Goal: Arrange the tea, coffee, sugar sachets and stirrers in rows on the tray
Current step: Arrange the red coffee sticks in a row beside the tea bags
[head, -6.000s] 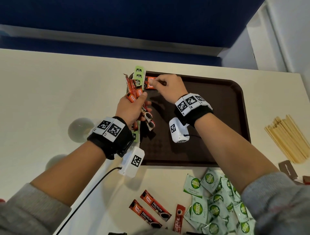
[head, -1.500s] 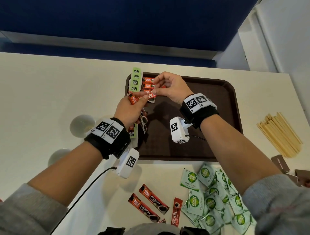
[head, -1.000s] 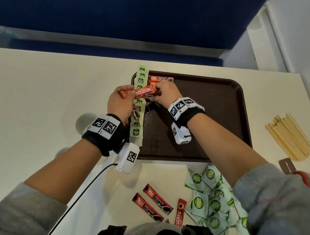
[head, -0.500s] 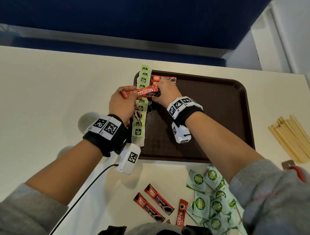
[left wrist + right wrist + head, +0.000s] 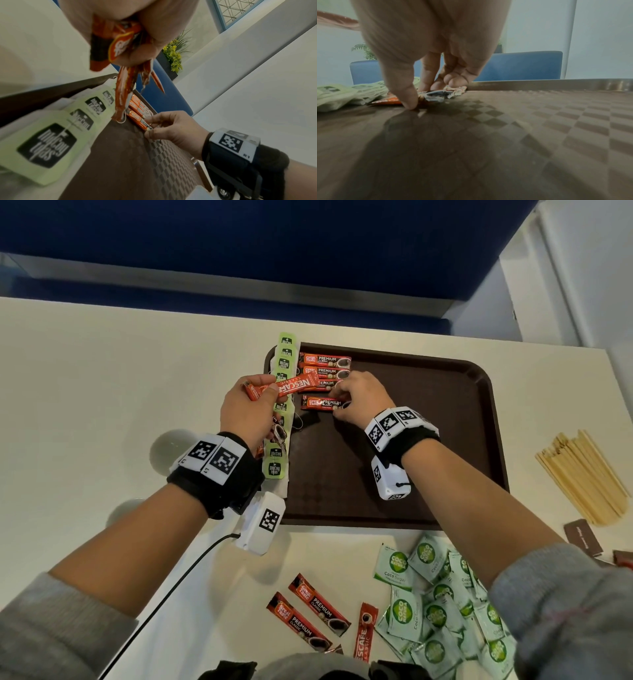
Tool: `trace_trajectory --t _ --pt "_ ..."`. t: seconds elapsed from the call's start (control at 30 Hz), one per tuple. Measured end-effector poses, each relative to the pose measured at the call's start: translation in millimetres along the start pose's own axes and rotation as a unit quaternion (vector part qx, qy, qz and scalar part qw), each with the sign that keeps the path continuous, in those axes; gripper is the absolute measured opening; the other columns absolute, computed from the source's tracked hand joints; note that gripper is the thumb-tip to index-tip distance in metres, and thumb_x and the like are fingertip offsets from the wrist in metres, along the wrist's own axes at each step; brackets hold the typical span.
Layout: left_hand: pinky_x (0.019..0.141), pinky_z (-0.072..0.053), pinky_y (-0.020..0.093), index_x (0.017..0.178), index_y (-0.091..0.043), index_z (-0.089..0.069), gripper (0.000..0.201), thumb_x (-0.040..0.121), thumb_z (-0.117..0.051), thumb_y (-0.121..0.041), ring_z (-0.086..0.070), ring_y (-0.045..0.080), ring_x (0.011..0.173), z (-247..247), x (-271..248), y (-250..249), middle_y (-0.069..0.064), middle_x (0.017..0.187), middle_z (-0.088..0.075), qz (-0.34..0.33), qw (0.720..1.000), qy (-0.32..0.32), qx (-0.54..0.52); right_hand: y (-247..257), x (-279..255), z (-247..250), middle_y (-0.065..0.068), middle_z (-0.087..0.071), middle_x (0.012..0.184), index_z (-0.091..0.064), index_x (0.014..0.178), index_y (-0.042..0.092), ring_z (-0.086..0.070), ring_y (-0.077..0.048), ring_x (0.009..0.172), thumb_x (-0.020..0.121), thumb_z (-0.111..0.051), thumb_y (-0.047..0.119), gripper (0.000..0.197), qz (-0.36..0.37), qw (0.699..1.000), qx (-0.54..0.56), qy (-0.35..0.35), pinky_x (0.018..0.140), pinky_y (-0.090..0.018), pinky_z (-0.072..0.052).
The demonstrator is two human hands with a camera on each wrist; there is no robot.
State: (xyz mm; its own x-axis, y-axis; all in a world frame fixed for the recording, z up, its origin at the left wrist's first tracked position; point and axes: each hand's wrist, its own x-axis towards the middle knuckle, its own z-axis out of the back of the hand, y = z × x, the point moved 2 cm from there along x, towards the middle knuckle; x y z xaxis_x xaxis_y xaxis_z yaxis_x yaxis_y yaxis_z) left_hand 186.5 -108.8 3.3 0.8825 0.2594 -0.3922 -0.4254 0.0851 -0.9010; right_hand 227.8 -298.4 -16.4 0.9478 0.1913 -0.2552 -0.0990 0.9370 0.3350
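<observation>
- My right hand (image 5: 356,398) pinches the end of the fourth coffee stick (image 5: 320,402), flat on the tray (image 5: 445,440) below three laid sticks.
- My left hand (image 5: 245,414) clenches a bundle of coffee sticks (image 5: 284,386) above the tea bags (image 5: 282,405) along the tray's left rim.
- Risk: the bundle hangs low; its ends could drag tea tags or nudge the laid sticks askew.
- Risk: my thumb pushing sideways may skew the fourth stick.
- Most of the tray's right side lies open for more rows.
- Sugar sachets (image 5: 435,611) and stirrers (image 5: 582,477) wait on the bench (image 5: 102,388), apart from the tray.
</observation>
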Motion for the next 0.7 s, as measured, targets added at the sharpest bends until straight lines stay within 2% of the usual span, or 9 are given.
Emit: trace_trajectory --t 0.37,0.53,0.7 --pt "0.049 -0.042 0.019 0.109 -0.02 -0.063 0.017 0.094 -0.055 -0.023 -0.057 0.006 0.055 3.3 0.5 1.0 0.001 0.096 -0.071 0.003 1.0 -0.002 0.004 10.9 6.8 -6.7 -0.005 -0.054 0.121 -0.065 0.114 0.016 -0.046 -0.02 0.119 0.083 -0.069 0.02 0.032 0.028 0.999 0.017 -0.014 0.102 -0.033 -0.037" --pt "0.052 -0.042 0.021 0.107 -0.021 -0.063 0.016 0.093 -0.056 -0.023 -0.058 0.007 0.057 2.5 1.6 3.8 0.004 0.1 -0.071 0.005 1.0 0.003 0.001 11.0 9.5 -4.8 -0.007 -0.051 0.129 -0.063 0.119 0.015 -0.042 -0.022 0.126 0.085 -0.068 0.021 0.035 0.016 1.0 0.012 -0.023 0.106 -0.033 -0.032" --pt "0.05 -0.042 0.019 0.109 -0.019 -0.062 0.017 0.094 -0.055 -0.022 -0.057 0.005 0.054 1.3 1.9 3.1 0.0 0.094 -0.07 0.009 1.0 0.003 -0.003 8.6 10.3 -6.0 -0.008 -0.051 0.131 -0.063 0.117 0.015 -0.041 -0.023 0.128 0.084 -0.068 0.021 0.034 0.008 0.999 0.015 -0.029 0.107 -0.032 -0.032"
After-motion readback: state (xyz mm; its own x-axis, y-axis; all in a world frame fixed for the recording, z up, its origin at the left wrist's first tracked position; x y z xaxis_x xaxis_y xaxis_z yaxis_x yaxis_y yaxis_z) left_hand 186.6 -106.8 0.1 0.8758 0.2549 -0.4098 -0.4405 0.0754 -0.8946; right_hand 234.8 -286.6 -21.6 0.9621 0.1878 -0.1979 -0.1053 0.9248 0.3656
